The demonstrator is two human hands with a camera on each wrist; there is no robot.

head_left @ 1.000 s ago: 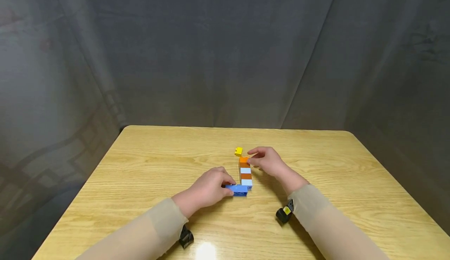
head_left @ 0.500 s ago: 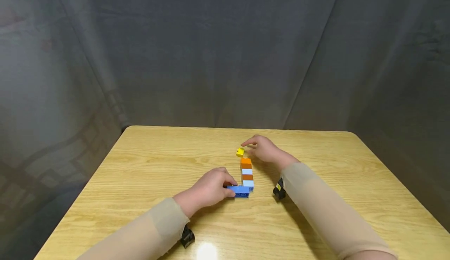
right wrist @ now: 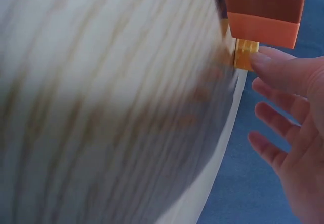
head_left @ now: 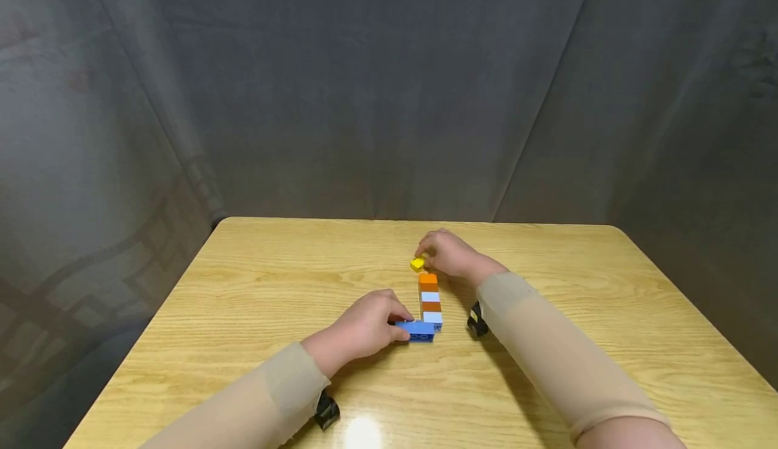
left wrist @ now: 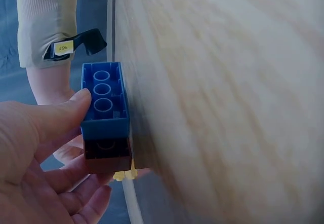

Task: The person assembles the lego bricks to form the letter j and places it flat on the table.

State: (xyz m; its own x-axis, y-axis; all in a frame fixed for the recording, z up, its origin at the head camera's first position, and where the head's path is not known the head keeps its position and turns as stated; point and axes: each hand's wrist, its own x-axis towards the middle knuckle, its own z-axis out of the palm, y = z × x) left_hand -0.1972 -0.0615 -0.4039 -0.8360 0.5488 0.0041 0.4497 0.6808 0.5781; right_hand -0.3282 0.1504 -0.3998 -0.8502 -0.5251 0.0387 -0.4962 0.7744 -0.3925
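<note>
A blue toy building brick (head_left: pixel 421 331), lying on its side with its hollow underside showing, forms the near end of a row of joined bricks. My left hand (head_left: pixel 367 324) grips it, with the thumb (left wrist: pixel 61 115) on its rim in the left wrist view. Beyond it runs the stack of white, brown and orange bricks (head_left: pixel 430 296) laid along the table. Past the orange end is a small yellow brick (head_left: pixel 417 264). My right hand (head_left: pixel 452 254) pinches that one, its thumb (right wrist: pixel 276 67) on the yellow side and the other fingers spread apart.
Everything lies on a light wood-grain table (head_left: pixel 273 280). A dark grey curtain (head_left: pixel 377 98) hangs behind the table's far edge. A black wrist camera (head_left: pixel 477 319) sits under the right sleeve, another black wrist camera (head_left: pixel 327 410) under the left.
My right hand has moved away from the orange end of the stack, reached farther back, and closed its fingers on the yellow brick. The left hand keeps its hold on the blue brick.
</note>
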